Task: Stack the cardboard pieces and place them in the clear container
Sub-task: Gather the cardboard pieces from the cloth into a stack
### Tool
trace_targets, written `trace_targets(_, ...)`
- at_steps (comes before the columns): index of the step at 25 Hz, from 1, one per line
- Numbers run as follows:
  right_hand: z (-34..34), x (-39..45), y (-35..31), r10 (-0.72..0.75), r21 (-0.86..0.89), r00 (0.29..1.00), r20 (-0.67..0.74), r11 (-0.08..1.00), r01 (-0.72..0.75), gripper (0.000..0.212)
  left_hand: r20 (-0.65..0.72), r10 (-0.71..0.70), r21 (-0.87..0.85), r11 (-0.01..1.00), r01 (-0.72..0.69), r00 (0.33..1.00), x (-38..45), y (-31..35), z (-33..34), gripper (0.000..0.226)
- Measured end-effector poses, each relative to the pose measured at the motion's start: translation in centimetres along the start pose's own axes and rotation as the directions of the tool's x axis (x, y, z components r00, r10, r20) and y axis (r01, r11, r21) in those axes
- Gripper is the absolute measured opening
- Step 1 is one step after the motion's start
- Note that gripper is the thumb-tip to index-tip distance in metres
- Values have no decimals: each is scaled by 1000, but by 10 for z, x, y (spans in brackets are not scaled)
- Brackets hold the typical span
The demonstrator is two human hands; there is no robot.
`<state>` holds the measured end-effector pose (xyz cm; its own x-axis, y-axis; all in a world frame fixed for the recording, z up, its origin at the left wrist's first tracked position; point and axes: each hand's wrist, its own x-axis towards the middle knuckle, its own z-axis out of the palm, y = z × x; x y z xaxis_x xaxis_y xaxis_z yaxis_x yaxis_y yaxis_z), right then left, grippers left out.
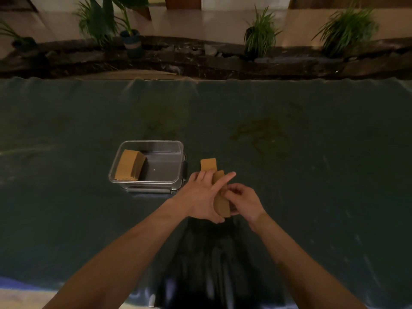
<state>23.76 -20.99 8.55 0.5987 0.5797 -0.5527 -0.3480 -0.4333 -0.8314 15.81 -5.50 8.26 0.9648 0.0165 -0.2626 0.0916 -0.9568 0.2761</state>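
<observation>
Cardboard pieces (221, 202) sit pinched between both hands, just right of the clear container (178, 148). Left hand (201, 192) lies flat against them, fingers spread; right hand (244, 200) grips the edge. One loose piece (208, 164) lies on the desk (312, 175) at 12 o'clock from the hands. A stack (129, 165) already leans inside the container at 9 o'clock. Square the edges before lifting, otherwise they'll likely fan out.

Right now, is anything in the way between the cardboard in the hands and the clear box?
Nothing visible blocks the way. The held cardboard pieces, gripped by the left hand and right hand, sit just right of the clear container. It has no lid on, and the stack inside leans at its left end, leaving the right part free.
</observation>
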Motion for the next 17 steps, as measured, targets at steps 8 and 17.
trace_targets(8, 0, 33, -6, 13, 121, 997, -74, 993, -4, 11, -114, -294, -505, 840, 200, 949, 2, -20, -11, 109)
trace_targets(17, 11, 93, -6, 64, 70, 992, -108, 996, -57, 7, 300, -639, -944, -91, 318, 708, 36, -44, 20, 11)
